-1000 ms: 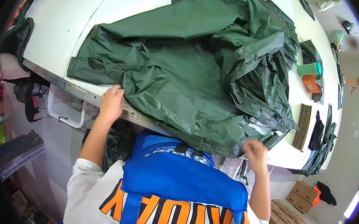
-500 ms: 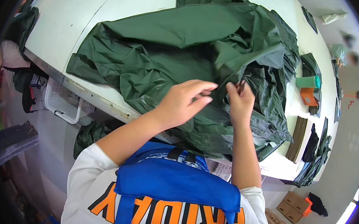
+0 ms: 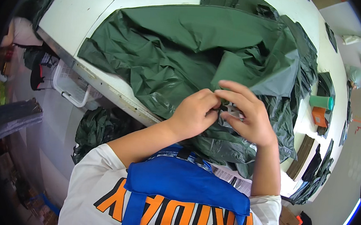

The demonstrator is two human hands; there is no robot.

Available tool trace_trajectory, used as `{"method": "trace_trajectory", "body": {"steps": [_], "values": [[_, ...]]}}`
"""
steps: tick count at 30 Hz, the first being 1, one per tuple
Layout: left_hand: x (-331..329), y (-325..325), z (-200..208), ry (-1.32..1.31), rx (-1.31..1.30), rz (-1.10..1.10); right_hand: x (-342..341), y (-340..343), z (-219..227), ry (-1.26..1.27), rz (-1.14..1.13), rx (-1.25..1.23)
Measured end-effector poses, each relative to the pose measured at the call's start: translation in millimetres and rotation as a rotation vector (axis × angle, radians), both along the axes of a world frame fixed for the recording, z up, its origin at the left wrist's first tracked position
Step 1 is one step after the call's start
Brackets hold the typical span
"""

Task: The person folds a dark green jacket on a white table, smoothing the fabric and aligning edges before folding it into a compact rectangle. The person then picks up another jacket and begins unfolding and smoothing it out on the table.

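Note:
A large dark green, smooth coated cloth (image 3: 186, 33) lies crumpled over the white table. My left hand (image 3: 196, 113) is closed, its thumb and fingers pinched at a bit of this cloth. Close against it on the right is my right hand (image 3: 249, 113), with the fingers curved and the fingertips at the left hand's knuckles. Between its thumb and fingers shows a small silvery thing (image 3: 233, 111), too hidden to name. Both hands are over the near part of the cloth.
The white table (image 3: 83, 5) has a metal near edge. A white plastic basket (image 3: 71, 86) is below it, left. Dark green cloth (image 3: 97, 129) hangs beside my left arm. A green cylinder (image 3: 321, 102) and an orange box (image 3: 319, 118) stand right. A person's arm (image 3: 25, 32) shows far left.
My hands have come together: the right hand has turned and its fingers opened out toward the left hand, which has closed on the cloth. The whole view has shifted slightly.

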State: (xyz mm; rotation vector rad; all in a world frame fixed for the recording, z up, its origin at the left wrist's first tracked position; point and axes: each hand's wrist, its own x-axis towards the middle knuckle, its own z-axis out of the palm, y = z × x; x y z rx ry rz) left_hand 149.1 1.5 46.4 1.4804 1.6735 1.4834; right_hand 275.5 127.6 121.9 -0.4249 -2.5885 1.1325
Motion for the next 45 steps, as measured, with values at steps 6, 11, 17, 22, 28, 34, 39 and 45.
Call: {"method": "trace_trajectory", "body": {"steps": [6, 11, 17, 22, 28, 34, 39, 45], "values": [[-10, -26, -17, -0.071, 0.007, -0.037, -8, 19, -20, -0.301, 0.270, -0.202], [-45, -71, -51, 0.261, -0.384, 0.260, -20, 18, -31, -0.276, 0.174, -0.283], [-57, -140, -103, -0.726, -0.458, 0.837, -24, 33, -42, -0.315, -0.058, -0.504], [-42, -132, -96, -1.609, -0.429, 0.424, -46, 21, -32, -0.362, 0.263, -0.166], [-40, -107, -98, -1.605, -0.413, 0.477, -61, 5, -28, -0.211, 0.325, -0.394], [-32, -101, -100, -1.569, -0.382, 0.409, -75, -17, -33, -0.364, 0.350, -0.316], [-27, -100, -72, -1.488, -0.198, 0.440, -78, -36, -49, -0.474, 0.251, -0.318], [-20, -108, -20, -1.180, -0.054, 0.477, -78, -60, -60, -0.381, 0.225, -0.211]]}}
